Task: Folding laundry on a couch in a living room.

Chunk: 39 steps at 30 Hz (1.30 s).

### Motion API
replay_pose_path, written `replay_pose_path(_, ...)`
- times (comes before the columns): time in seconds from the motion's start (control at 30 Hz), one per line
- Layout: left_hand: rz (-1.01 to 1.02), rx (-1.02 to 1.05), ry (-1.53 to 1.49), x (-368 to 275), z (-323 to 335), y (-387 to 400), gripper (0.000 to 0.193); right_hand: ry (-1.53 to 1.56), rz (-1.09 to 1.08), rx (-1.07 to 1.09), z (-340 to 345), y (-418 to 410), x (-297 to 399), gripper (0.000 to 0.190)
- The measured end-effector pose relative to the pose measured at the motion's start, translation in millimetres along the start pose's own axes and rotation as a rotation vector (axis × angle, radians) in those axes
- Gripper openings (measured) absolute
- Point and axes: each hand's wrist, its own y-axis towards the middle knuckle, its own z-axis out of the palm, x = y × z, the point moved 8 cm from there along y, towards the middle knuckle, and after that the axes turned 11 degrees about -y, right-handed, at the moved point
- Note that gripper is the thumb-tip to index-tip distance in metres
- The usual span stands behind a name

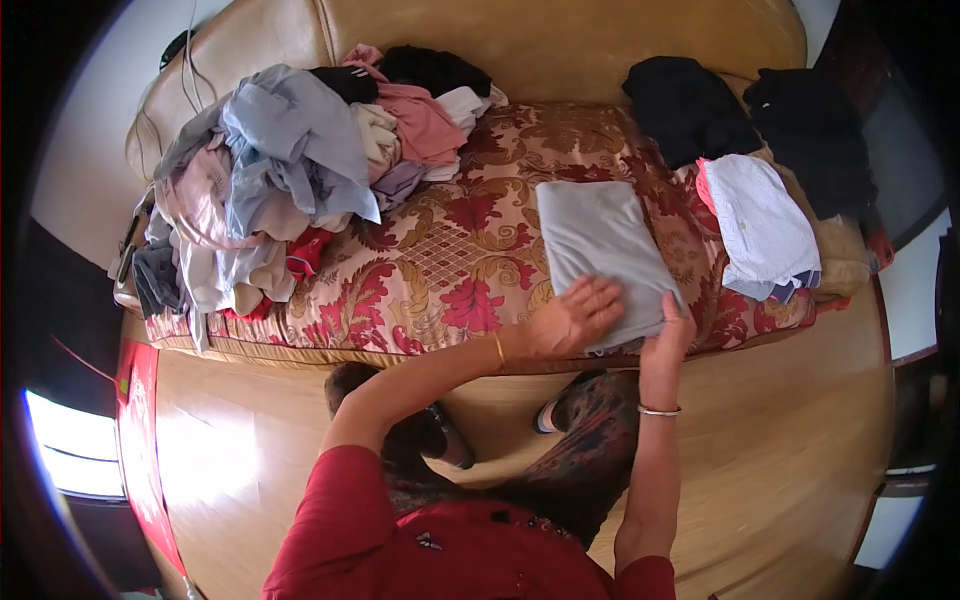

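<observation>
A grey folded garment [600, 240] lies on the patterned seat cushion of a sofa, near the front edge. My left hand [576, 316] rests on its near left part, palm down, with the fingers close together. At the near right corner, my right hand [670, 324] has the cloth's edge between thumb and fingers. To the right is a stack of folded clothes with a white garment [765, 221] on top. A large loose heap of clothes, with a light blue garment [289, 124] on top, lies to the left.
Black folded garments [690, 109] and a second black pile [814, 139] lie at the back right. The tan sofa backrest [555, 45] stands behind. A pink garment [420, 124] and a red item [306, 253] are in the left heap. Below is the wooden floor [765, 442].
</observation>
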Motion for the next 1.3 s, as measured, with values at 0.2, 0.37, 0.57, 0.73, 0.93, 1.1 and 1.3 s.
replay_pose_path(0.2, 0.171, 0.162, -0.044, 14, -4, -34, 0.036, -0.231, 0.087, -0.108, -19, 0, 5, 0.026)
replay_pose_path(0.37, -0.552, -0.5, 0.148, 126, -98, -7, 0.043, -0.013, 0.154, 0.088, -2, -30, 7, 0.023)
replay_pose_path(0.57, -0.824, -0.107, -0.349, 193, -69, 5, 0.055, 0.111, 0.272, 0.371, 40, -92, -50, 0.032)
replay_pose_path(0.73, -0.974, -0.092, -0.454, 195, -59, -4, 0.054, -0.059, 0.269, 0.221, 51, -104, -61, 0.025)
replay_pose_path(0.93, -0.963, -0.199, -0.523, 207, -52, 0, 0.035, -0.119, 0.221, 0.112, 37, -96, -51, 0.019)
replay_pose_path(1.1, -1.07, -0.257, -0.652, 218, -44, -5, 0.036, -0.13, 0.132, 0.178, 26, -98, -39, 0.019)
replay_pose_path(1.3, -1.012, -0.312, -0.358, 204, -50, 1, 0.027, -0.152, 0.216, 0.105, 19, -98, -67, 0.021)
